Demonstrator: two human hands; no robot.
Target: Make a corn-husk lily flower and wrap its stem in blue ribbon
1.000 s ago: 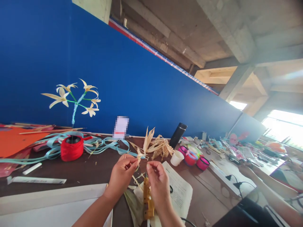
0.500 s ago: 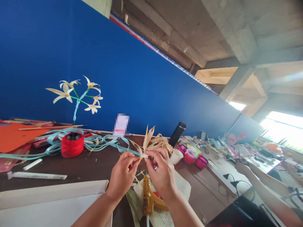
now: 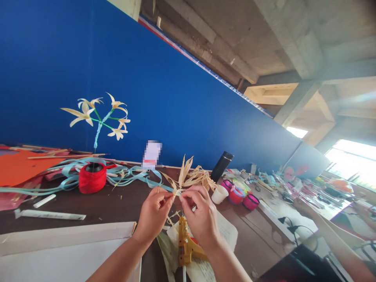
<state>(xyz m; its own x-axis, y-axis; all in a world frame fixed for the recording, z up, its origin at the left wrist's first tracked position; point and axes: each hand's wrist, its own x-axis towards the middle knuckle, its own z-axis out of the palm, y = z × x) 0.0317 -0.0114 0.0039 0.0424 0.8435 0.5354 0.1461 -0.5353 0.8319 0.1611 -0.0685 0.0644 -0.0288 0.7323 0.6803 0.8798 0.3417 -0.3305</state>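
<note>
Between my two hands is a small piece of dried corn husk (image 3: 177,192), pale and pinched at the fingertips. My left hand (image 3: 154,213) is closed on its left side, thumb against forefinger. My right hand (image 3: 201,213) pinches the right side in the same way. Fingers cover much of the piece. Tall husk leaves (image 3: 185,172) rise just behind it; whether they are joined to it I cannot tell. Below the hands lies a yellow glue gun (image 3: 184,244), on printed paper (image 3: 227,231).
A husk bundle (image 3: 201,176), black bottle (image 3: 222,166), white cup (image 3: 219,194) and pink pots (image 3: 250,200) stand behind. To the left are red ribbon (image 3: 92,180), a husk-flower stem (image 3: 98,133) and a white box (image 3: 73,239). A co-worker's arm (image 3: 326,231) reaches in at right.
The view has shifted slightly, so the scene sits a little further right. My fingers stay pinched on the husk with only a small movement. The co-worker's arm at right has moved.
</note>
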